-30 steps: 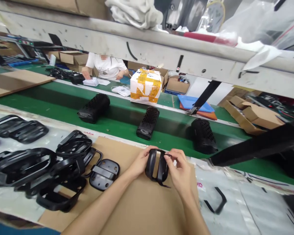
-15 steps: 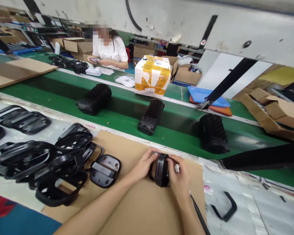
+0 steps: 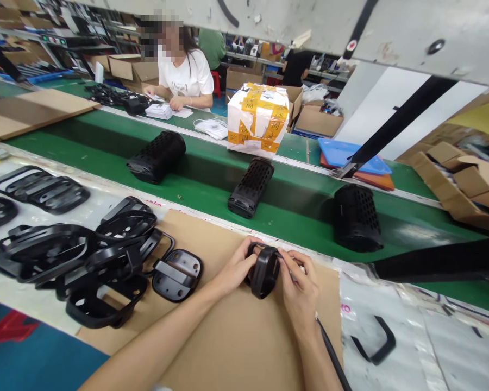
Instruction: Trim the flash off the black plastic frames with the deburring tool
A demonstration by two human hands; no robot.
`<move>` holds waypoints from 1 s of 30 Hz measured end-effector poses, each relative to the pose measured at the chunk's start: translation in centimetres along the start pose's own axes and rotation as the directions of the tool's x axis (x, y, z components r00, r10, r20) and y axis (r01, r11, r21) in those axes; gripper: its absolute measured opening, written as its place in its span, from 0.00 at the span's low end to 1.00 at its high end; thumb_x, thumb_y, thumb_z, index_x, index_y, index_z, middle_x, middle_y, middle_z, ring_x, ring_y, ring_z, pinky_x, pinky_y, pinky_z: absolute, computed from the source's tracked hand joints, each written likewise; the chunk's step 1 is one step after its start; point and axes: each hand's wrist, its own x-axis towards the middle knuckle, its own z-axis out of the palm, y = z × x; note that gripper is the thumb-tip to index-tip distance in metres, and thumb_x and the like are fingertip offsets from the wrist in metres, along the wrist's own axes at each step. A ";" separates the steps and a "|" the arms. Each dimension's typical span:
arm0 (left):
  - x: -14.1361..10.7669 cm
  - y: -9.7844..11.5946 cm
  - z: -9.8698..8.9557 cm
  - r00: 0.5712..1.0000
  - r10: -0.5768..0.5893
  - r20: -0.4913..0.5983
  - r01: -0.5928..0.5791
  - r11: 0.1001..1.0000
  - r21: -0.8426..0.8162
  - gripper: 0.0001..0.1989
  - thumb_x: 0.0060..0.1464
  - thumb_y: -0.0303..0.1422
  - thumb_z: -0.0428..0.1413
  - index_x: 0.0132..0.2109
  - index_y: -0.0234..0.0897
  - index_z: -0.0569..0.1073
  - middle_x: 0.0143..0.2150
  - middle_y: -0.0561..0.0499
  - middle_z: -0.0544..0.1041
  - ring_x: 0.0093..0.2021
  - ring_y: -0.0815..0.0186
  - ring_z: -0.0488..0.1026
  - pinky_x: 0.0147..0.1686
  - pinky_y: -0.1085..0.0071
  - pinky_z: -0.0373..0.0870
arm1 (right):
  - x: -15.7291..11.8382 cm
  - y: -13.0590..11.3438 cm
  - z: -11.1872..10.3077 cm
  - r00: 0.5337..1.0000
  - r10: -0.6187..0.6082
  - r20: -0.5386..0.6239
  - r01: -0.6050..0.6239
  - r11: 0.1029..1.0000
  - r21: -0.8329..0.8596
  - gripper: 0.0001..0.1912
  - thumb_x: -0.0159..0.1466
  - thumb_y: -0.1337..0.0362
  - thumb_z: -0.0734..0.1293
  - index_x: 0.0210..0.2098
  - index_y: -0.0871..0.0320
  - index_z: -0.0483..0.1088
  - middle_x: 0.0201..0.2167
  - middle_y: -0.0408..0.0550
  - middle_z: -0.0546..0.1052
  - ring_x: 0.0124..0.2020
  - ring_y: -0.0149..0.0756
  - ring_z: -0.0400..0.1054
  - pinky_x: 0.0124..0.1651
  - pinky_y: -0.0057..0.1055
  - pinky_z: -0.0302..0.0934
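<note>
Both hands hold one black plastic frame above the brown cardboard sheet. My left hand grips its left side, thumb against the inner edge. Closed on the upper right edge is my right hand, with thumb and fingertips pinching the rim. A black pen-like tool sticks out beside my right wrist; its far end is out of view. Left of my left forearm lies a black plate with a handle-like loop, and beyond it a heap of similar black frames.
Black perforated cylindrical housings lie on the green conveyor belt beyond the cardboard. A white box with yellow tape stands behind the belt, near a seated person in a white shirt. A bent black strip lies at right.
My right fingers have shifted onto the top right edge of the frame, which has turned slightly. The white bit seen by my right fingers is out of sight. The camera view has tilted a little.
</note>
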 end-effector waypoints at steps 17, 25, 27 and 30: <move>0.5 0.1 0.2 0.994 0.027 -0.105 -0.015 0.994 0.110 0.25 0.63 0.58 0.54 0.44 0.38 0.70 0.32 0.54 0.73 0.32 0.65 0.71 0.33 0.70 0.67 | 0.4 0.8 0.5 0.858 0.508 -0.074 -0.441 0.803 0.401 0.14 0.67 0.52 0.73 0.41 0.57 0.73 0.40 0.50 0.79 0.42 0.41 0.75 0.48 0.39 0.69; 0.4 -0.4 -0.3 0.999 0.036 0.028 -0.040 0.984 0.172 0.21 0.66 0.52 0.52 0.45 0.37 0.71 0.35 0.54 0.71 0.36 0.66 0.68 0.40 0.71 0.65 | 0.3 1.1 0.2 0.963 0.271 0.001 -0.260 0.923 0.283 0.06 0.68 0.60 0.72 0.39 0.55 0.75 0.39 0.48 0.75 0.43 0.41 0.71 0.47 0.39 0.66; 0.1 -0.6 0.0 0.999 0.013 0.041 -0.019 0.989 0.146 0.21 0.66 0.53 0.53 0.45 0.38 0.70 0.35 0.55 0.70 0.36 0.66 0.67 0.39 0.72 0.64 | 0.3 0.9 0.1 0.970 0.243 -0.022 -0.231 0.943 0.242 0.04 0.69 0.62 0.72 0.40 0.55 0.75 0.39 0.47 0.75 0.43 0.40 0.71 0.47 0.39 0.65; -0.2 -0.6 0.5 0.997 -0.046 0.055 0.046 0.999 0.016 0.22 0.64 0.55 0.55 0.45 0.39 0.68 0.35 0.55 0.68 0.35 0.68 0.66 0.37 0.73 0.63 | 0.3 0.5 0.1 0.977 0.206 -0.047 -0.194 0.964 0.183 0.04 0.68 0.63 0.72 0.37 0.55 0.74 0.39 0.47 0.74 0.43 0.41 0.71 0.48 0.40 0.65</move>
